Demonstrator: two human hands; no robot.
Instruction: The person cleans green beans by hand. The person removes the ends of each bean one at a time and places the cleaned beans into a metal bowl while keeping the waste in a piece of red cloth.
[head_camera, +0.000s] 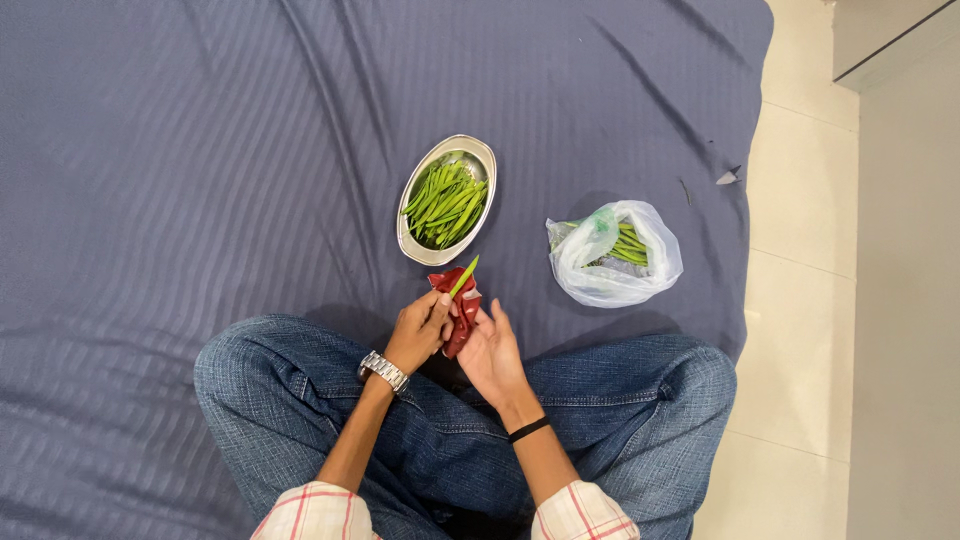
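Where hands (455, 335) meet, beans (446, 203) beyond

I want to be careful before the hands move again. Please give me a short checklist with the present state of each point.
1. Left hand touches the red tool: ok.
2. Right hand supports the tool from below: ok.
3. Green bean sits in the tool, tip pointing to the steel tray: ok.
4. Position of fingers relative to any blade: cannot tell.
5. Tray lies flat on the blue sheet, close in front: ok.
6. Plastic bag with more beans is open: cannot tell.
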